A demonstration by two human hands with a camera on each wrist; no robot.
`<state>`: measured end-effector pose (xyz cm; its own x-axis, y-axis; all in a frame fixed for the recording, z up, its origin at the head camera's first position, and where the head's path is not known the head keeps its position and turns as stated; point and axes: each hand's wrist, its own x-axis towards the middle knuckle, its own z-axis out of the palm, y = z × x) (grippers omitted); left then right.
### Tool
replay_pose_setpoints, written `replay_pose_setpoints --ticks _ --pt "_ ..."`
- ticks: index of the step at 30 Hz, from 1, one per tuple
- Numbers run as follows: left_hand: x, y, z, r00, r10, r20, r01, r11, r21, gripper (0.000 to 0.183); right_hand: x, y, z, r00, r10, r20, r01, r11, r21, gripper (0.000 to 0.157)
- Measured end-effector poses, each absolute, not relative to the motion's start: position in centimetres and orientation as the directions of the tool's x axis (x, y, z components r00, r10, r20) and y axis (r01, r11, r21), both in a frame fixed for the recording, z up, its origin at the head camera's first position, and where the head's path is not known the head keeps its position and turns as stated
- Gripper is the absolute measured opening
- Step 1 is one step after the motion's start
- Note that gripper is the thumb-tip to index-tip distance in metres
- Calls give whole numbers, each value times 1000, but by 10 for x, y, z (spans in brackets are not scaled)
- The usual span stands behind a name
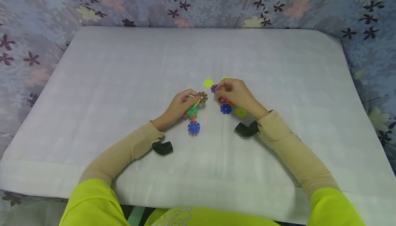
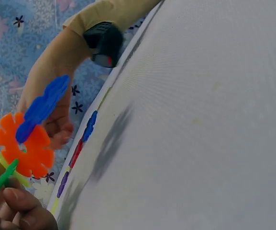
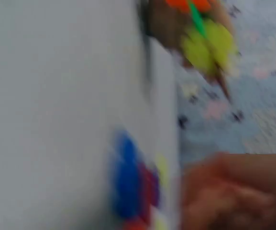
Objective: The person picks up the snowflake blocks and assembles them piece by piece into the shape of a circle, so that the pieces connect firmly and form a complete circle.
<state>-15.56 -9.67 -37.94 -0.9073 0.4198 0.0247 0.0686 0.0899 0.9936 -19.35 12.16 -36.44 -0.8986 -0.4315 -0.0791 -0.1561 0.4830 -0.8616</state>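
My left hand [image 1: 182, 105] grips a joined string of slotted plastic flower discs held above the table. The string has a blue disc [image 1: 194, 127], an edge-on orange disc [image 2: 25, 146], a green disc [image 1: 192, 111], a thin yellow disc [image 3: 209, 48] and a brown disc [image 1: 202, 97]. Over a group of loose discs hovers my right hand [image 1: 236, 91], its fingers loosely bent; no disc shows in them. Close to its fingertips, in the head view, is a purple disc [image 1: 214, 88]. The right wrist view is blurred.
Around the right hand lie a yellow disc [image 1: 208, 83], a red disc [image 1: 222, 99], a second blue disc [image 1: 226, 108] and a yellow-green disc [image 1: 241, 112]. A white cloth covers the table [image 1: 139, 61]. Dark wrist cameras [image 1: 246, 129] hang under both wrists. Flowered fabric surrounds the table.
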Motion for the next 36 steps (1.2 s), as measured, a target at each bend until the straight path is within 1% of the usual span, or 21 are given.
replay_pose_setpoints --ticks 2,4,9,13,16,18,20,22,25,27,29,31,33,36 --pt "-156 -98 -384 -918 396 20 56 79 995 15 -197 128 -359 -912 -398 -94 -183 603 -777 14" --pt "-158 -100 -391 -926 377 14 37 53 998 15 -198 132 -354 -917 -382 -116 -182 660 -729 12" --pt "-159 -102 -399 -950 312 9 13 9 1000 15 -200 132 -352 -906 -402 -135 -209 700 -683 12" --pt "-159 -101 -398 -958 285 0 0 1 1000 16 -200 130 -355 -889 -421 -180 -211 725 -655 21" --pt "-160 -99 -396 -958 288 -2 1 11 1000 16 -201 128 -358 -888 -409 -210 -188 741 -645 29" --pt "-160 -99 -395 -957 291 -2 4 18 1000 16 -201 128 -358 -886 -411 -215 -185 738 -649 30" --pt "-161 -98 -395 -955 295 -6 1 24 1000 15 -201 128 -358 -881 -430 -195 -200 714 -671 26" --pt "-161 -98 -395 -954 299 -13 -8 20 1000 15 -201 128 -359 -869 -475 -139 -244 655 -715 21" --pt "-162 -97 -395 -952 305 -17 -10 24 1000 16 -198 126 -362 -838 -546 -13 -314 502 -806 13" --pt "-162 -97 -395 -952 305 -17 -10 25 1000 17 -196 123 -365 -814 -575 83 -360 387 -849 11" --pt "-162 -96 -396 -953 301 -21 -14 27 1000 17 -193 120 -367 -801 -577 160 -394 307 -867 10" --pt "-161 -96 -395 -954 297 -30 -24 27 999 18 -188 117 -366 -801 -559 213 -415 263 -871 8" --pt "-161 -96 -396 -953 301 -38 -31 27 999 18 -183 114 -362 -809 -535 241 -420 242 -875 7" --pt "-160 -96 -396 -949 314 -39 -32 28 999 17 -175 111 -353 -824 -507 250 -407 225 -885 6"
